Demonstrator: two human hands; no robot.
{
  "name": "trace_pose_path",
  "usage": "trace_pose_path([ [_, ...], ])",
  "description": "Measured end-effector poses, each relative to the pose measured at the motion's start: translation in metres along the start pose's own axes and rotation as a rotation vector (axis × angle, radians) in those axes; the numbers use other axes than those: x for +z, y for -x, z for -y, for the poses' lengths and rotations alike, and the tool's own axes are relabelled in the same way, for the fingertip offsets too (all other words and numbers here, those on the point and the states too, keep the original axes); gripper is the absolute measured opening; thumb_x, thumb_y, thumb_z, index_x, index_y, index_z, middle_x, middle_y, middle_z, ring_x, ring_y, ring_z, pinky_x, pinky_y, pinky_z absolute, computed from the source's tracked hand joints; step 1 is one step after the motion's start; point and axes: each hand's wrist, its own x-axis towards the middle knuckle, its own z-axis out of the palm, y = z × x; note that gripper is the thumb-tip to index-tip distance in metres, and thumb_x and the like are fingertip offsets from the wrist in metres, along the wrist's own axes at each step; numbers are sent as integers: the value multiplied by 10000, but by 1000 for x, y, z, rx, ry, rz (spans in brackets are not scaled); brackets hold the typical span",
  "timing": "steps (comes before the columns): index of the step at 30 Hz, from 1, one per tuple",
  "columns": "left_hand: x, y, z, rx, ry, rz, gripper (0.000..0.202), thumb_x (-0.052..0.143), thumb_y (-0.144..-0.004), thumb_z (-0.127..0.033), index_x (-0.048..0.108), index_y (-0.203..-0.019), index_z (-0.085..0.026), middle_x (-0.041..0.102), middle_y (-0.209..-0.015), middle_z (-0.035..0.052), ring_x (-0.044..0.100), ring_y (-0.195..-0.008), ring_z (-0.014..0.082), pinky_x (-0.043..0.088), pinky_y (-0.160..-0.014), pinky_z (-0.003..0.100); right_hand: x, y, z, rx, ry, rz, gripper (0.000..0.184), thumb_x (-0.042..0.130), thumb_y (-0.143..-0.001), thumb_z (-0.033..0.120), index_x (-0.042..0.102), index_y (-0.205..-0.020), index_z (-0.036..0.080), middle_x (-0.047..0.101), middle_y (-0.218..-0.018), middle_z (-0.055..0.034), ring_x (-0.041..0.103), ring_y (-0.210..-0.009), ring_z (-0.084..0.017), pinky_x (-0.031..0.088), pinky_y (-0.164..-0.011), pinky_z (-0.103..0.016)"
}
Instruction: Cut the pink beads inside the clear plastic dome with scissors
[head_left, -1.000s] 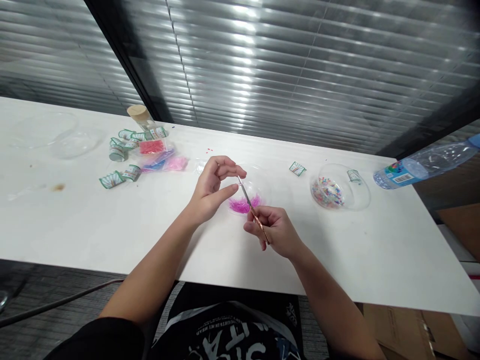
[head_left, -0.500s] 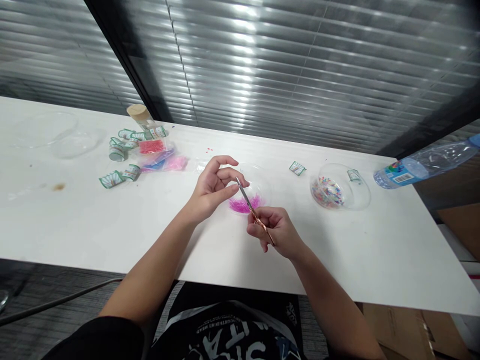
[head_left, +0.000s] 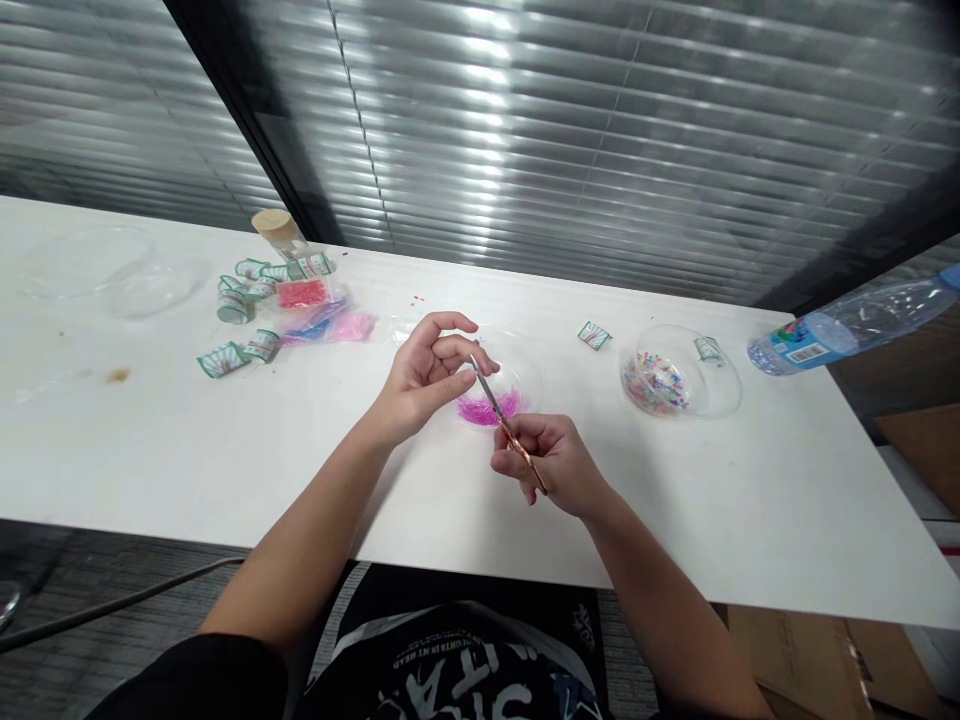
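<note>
In the head view, my right hand [head_left: 546, 458] grips a small pair of scissors [head_left: 523, 454] with rose-gold handles and silver blades. Their tips point up and left, close to the thumb of my left hand [head_left: 435, 375]. The left thumb and fingers are bent together in a pinch, and whatever lies between them is too small to make out. Below and behind the hands sits a clear round dish [head_left: 534, 365]. Bright pink-purple thin strands [head_left: 487, 408] lie inside it, along its near side.
To the right are a clear dish of colourful bits [head_left: 654, 385], a small label wrapper [head_left: 595, 335] and a plastic bottle [head_left: 810, 345] lying down. Small wrapped rolls [head_left: 234, 302], pink and blue packets [head_left: 304, 293] and a cork-topped jar [head_left: 279, 232] are on the left, with clear lids [head_left: 150, 290] beyond.
Almost nothing differs. The scissors and my right hand have shifted very slightly left; my left hand keeps its place.
</note>
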Motion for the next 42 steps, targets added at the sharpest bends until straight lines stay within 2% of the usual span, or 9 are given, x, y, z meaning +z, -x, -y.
trace_pose_path([
  [3, 2, 0, 0, -9, -34, -21, 377, 675, -843, -243, 461, -1151, -217, 666, -919, 36, 671, -939, 185, 507, -929, 387, 1, 0, 1, 3, 32, -23, 343, 799, -701, 417, 565, -689, 167, 408, -461, 85, 370, -373, -42, 310, -354, -167],
  [6, 4, -1, 2, 24, -129, -121, 357, 694, -821, -268, 490, -1108, -208, 628, -1014, 62, 647, -953, 189, 513, -873, 361, 2, -1, 1, -1, 80, -90, 354, 787, -713, 435, 558, -675, 168, 431, -446, 82, 365, -367, -44, 312, -371, -185],
  [8, 5, 0, 3, 79, -278, -225, 279, 686, -819, -265, 529, -1040, -201, 603, -985, 51, 624, -910, 176, 497, -853, 354, 3, -2, 1, -1, 93, -135, 361, 773, -729, 449, 549, -671, 171, 423, -437, 86, 348, -366, -43, 327, -378, -191],
  [10, 6, 0, 1, 131, -497, -274, 145, 650, -835, -249, 569, -943, -195, 600, -908, 37, 596, -869, 174, 463, -831, 358, 3, -3, -1, 10, 88, -158, 362, 758, -746, 457, 543, -676, 175, 410, -434, 90, 339, -366, -44, 342, -377, -194],
  [12, 8, 1, -2, 147, -727, -249, 49, 612, -849, -232, 587, -838, -190, 617, -851, 31, 585, -853, 185, 412, -817, 375, 4, -3, -3, 25, 80, -163, 368, 745, -761, 461, 530, -669, 177, 404, -431, 91, 338, -362, -45, 340, -368, -193],
  [14, 11, 2, -5, 125, -897, -220, 87, 591, -854, -230, 590, -778, -188, 642, -850, 23, 596, -849, 193, 348, -828, 399, 4, -3, -4, 40, 81, -165, 382, 739, -766, 469, 517, -660, 178, 403, -430, 91, 338, -357, -46, 326, -353, -192],
  [17, 15, 4, -7, 53, -1021, -207, 107, 568, -865, -248, 602, -780, -192, 660, -877, 6, 603, -851, 194, 263, -848, 417, 5, -3, -4, 66, 86, -168, 398, 735, -765, 494, 516, -664, 177, 399, -428, 91, 336, -353, -47, 305, -334, -190],
  [25, 19, 4, -5, -101, -995, -156, 146, 507, -888, -256, 573, -774, -193, 669, -852, -4, 581, -833, 199, 220, -808, 399, 6, -2, -2, 90, 92, -166, 405, 727, -768, 509, 517, -667, 178, 398, -438, 89, 352, -356, -51, 313, -337, -192],
  [42, 22, 7, 1, -66, -1003, -183, 122, 481, -861, -185, 538, -753, -193, 657, -801, -25, 578, -808, 183, 221, -802, 398, 7, 0, -1, 69, 126, -155, 420, 693, -793, 524, 492, -655, 183, 404, -460, 85, 385, -357, -55, 336, -350, -197],
])
